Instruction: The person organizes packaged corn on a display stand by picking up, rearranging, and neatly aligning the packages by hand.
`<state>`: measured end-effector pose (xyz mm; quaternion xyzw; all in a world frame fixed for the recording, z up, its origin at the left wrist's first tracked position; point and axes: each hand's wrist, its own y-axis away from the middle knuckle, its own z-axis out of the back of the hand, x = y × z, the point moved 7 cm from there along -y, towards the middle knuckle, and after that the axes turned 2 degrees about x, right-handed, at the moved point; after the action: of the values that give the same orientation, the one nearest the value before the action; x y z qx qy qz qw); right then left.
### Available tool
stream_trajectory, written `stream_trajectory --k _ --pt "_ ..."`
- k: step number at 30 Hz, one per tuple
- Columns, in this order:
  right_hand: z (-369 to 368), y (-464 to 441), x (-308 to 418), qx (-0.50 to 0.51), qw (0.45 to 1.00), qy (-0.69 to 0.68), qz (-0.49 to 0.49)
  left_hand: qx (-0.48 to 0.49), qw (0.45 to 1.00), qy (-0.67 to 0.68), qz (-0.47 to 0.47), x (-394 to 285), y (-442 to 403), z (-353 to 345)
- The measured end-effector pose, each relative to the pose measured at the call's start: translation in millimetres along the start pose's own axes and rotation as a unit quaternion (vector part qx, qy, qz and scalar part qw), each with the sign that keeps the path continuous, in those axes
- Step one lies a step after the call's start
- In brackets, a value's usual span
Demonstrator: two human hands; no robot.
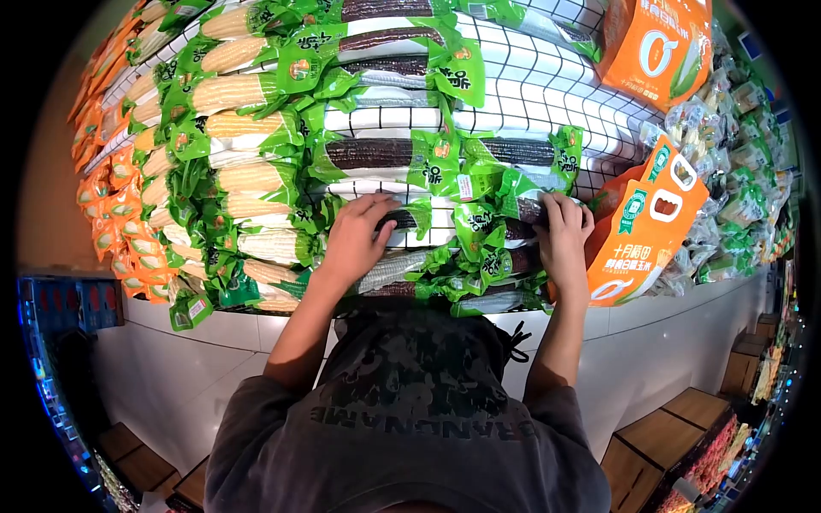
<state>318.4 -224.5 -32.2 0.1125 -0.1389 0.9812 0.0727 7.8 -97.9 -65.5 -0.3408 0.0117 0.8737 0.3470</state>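
My left hand [357,235] is curled over one end of a green-and-clear bag of dark purple corn [405,220], thumb and fingers on either side of it. To the right, my right hand [562,235] has its fingers bent round the end of another bag of dark corn [528,208]. More dark corn bags lie between and below my hands, partly overlapping. Just above lies a dark corn bag [369,154] on the black-and-white checked cloth [513,51].
Rows of bagged yellow corn [248,178] fill the left side, with orange bags [115,214] at the far edge. An orange carton [646,231] stands right of my right hand, another carton [658,51] behind it. Clear bags [735,171] are heaped at the far right.
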Motion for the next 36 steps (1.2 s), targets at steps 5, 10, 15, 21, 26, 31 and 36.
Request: stream_trajectory --k 5,10,15,21,26,31,36 --pt "28.8 -1.9 33.2 -0.038 0.997 -0.061 0.026 0.020 0.987 0.159 -0.011 -20.6 -1.1 9.0" --pt "34.3 -4.8 99.6 0.011 0.986 -0.124 0.114 0.113 0.888 0.446 0.015 -36.7 12.9 0.9" --pt "16.9 -7.5 162.1 0.058 0.962 -0.182 0.196 0.078 0.768 0.630 0.089 -28.9 53.2 -18.0" --pt "-18.9 -18.4 176.8 0.094 0.953 -0.216 0.191 -0.058 0.667 0.708 0.223 19.6 82.9 -27.8" --pt "-45.4 -31.3 167.3 0.097 0.956 -0.214 0.176 -0.108 0.604 0.721 0.323 46.8 87.1 -40.7" --pt "-60.6 -41.5 170.6 0.081 0.968 -0.166 0.167 -0.133 0.544 0.728 0.395 32.8 75.8 -41.3" --pt "-88.3 -39.8 181.4 0.064 0.979 -0.107 0.158 -0.133 0.533 0.737 0.394 29.4 80.9 -47.1"
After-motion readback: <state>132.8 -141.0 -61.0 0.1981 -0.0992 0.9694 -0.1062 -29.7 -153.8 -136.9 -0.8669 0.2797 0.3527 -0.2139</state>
